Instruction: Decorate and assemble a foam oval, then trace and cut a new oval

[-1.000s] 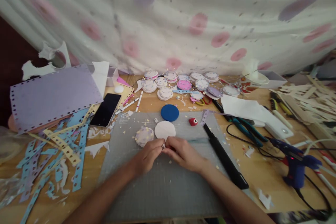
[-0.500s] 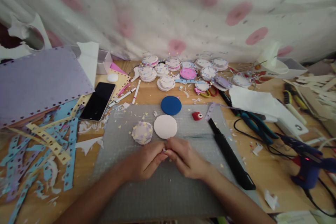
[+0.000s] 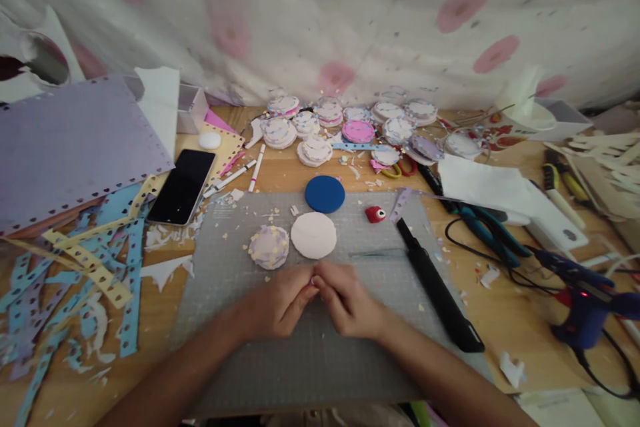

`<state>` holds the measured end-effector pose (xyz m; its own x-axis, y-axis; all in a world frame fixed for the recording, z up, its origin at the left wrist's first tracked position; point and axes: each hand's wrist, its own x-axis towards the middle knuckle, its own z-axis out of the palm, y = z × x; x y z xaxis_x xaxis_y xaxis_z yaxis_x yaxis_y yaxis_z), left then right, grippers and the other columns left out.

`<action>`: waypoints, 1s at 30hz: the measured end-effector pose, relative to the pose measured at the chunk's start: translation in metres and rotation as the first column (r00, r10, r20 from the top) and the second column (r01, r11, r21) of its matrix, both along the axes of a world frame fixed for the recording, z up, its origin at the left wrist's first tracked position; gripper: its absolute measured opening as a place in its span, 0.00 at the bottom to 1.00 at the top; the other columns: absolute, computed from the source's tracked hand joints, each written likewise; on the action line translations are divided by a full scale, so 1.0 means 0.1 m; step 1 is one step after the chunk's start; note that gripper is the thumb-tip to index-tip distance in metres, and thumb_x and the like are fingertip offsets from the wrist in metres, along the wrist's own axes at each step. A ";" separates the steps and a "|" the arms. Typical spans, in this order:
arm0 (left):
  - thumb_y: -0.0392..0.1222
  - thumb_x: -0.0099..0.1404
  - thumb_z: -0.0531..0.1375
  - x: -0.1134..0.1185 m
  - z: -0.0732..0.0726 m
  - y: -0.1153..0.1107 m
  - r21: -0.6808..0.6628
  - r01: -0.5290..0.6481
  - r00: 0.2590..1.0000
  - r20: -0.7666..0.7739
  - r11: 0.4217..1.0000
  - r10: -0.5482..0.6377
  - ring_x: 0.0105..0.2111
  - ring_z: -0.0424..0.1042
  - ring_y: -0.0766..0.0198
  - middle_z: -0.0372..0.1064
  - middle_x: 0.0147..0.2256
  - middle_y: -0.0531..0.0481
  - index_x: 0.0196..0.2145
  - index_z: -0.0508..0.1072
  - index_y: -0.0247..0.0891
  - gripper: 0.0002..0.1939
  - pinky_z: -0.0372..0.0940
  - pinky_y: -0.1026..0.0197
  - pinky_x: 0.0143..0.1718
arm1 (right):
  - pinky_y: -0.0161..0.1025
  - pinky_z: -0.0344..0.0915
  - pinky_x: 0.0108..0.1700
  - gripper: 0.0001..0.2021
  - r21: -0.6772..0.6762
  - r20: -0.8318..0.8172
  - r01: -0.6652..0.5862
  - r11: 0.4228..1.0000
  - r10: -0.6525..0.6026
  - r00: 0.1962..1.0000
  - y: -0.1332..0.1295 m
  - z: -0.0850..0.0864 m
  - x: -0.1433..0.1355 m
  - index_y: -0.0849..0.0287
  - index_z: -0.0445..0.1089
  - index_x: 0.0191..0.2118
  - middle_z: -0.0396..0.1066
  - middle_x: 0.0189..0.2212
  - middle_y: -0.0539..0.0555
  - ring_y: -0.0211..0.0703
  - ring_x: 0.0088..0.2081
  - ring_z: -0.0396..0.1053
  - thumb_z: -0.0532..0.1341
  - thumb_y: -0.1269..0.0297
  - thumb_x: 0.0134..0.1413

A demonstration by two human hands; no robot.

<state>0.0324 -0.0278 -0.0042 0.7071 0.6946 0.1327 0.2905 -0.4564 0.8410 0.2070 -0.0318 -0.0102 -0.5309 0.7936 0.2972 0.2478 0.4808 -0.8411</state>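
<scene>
My left hand and my right hand meet fingertip to fingertip over the grey cutting mat. Both are closed in a pinch. A tiny pale bit shows between the fingertips, too small and covered to name. Just beyond them lies a white paper disc. To its left is a lilac disc edged with small yellow pieces. Behind the white disc rests a blue round disc. A small red punch sits right of it, and thin tweezers lie beside my right hand.
Right of the mat's middle lies a black cutter-like tool. A blue glue gun with a lit red light stands at far right, near pliers. A phone and punched paper strips lie left. Decorated discs line the back.
Both hands stay pressed together, with the fingers shifting slightly. The whole view has tilted a little, so the table things appear slightly higher.
</scene>
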 end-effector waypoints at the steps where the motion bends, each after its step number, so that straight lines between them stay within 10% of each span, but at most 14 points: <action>1: 0.39 0.71 0.42 0.00 -0.01 0.00 -0.003 -0.006 1.000 0.003 1.000 0.006 0.33 0.66 0.61 0.67 0.32 0.46 0.35 0.61 0.38 0.11 0.62 0.61 0.37 | 0.34 0.51 0.26 0.10 -0.013 -0.015 0.013 1.000 -0.014 1.000 0.00 0.00 -0.01 0.54 0.50 0.26 0.54 0.21 0.46 0.36 0.23 0.54 0.47 0.71 0.59; 30: 0.38 0.71 0.42 -0.03 0.01 0.04 0.045 -0.016 0.999 -0.042 0.999 0.018 0.37 0.65 0.60 0.66 0.36 0.44 0.39 0.61 0.36 0.10 0.63 0.58 0.41 | 0.31 0.53 0.27 0.15 -0.289 -0.263 -0.025 0.957 -0.054 0.963 0.10 -0.03 -0.03 0.57 0.57 0.26 0.56 0.22 0.46 0.34 0.24 0.55 0.51 0.58 0.64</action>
